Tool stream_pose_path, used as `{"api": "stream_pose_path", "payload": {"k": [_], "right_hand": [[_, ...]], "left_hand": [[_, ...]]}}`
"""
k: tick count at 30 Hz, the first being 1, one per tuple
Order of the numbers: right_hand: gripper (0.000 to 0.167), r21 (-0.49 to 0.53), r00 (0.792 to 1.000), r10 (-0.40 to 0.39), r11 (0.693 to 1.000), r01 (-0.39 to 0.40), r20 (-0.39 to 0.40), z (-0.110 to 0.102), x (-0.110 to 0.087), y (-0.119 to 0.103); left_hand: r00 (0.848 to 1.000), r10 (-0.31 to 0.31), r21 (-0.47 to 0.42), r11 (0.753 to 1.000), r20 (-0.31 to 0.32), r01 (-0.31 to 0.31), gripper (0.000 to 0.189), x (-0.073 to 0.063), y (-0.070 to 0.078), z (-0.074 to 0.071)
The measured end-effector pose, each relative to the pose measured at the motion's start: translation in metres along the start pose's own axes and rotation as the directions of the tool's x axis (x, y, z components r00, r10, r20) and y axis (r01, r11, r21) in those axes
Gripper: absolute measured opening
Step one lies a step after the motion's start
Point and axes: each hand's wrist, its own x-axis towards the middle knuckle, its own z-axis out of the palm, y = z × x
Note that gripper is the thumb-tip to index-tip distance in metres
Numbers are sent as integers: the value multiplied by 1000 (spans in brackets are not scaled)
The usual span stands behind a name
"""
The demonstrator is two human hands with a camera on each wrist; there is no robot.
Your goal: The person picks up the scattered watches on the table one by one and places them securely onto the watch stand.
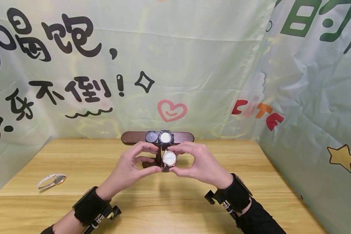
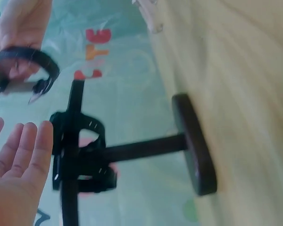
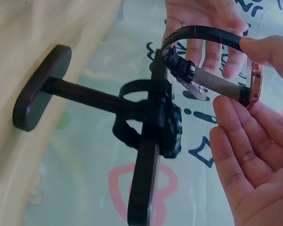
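In the head view a wristwatch (image 1: 169, 158) with a white dial, rose-gold case and dark strap is in front of a dark wooden watch stand (image 1: 181, 136). My right hand (image 1: 200, 164) pinches its case between thumb and fingers. Its strap (image 3: 205, 33) forms a buckled loop in the right wrist view. To the left, my left hand (image 1: 138, 162) is held with fingers loosely extended, its thumb tip close to the watch. On the stand's bar sit a black watch with a grey dial (image 1: 151, 137) and a chunky black watch (image 1: 165, 137) with a bright face.
A light-strapped watch (image 1: 52, 181) lies at the left of the wooden table (image 1: 128, 211). The stand's oval base (image 2: 194, 143) rests on the tabletop. Behind and to the right hangs a printed pale green cloth (image 1: 207, 71).
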Motion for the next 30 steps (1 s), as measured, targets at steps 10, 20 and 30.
{"api": "stream_pose_path", "payload": {"k": [10,20,30], "right_hand": [[54,-59,998,65,996,-66,-19,-16,-4,4],[53,-126,993,107,986,-112,-42,-35,-10,13],[53,-178,990,123,975,-135,-75,-50,-17,27]], "left_hand": [[978,131,283,956,-160,-81,37,7,0,-34],[949,110,522,850,-294,63,31,8,-9,-56],[956,18,568,807,-292,158,36,7,-22,-62]]}}
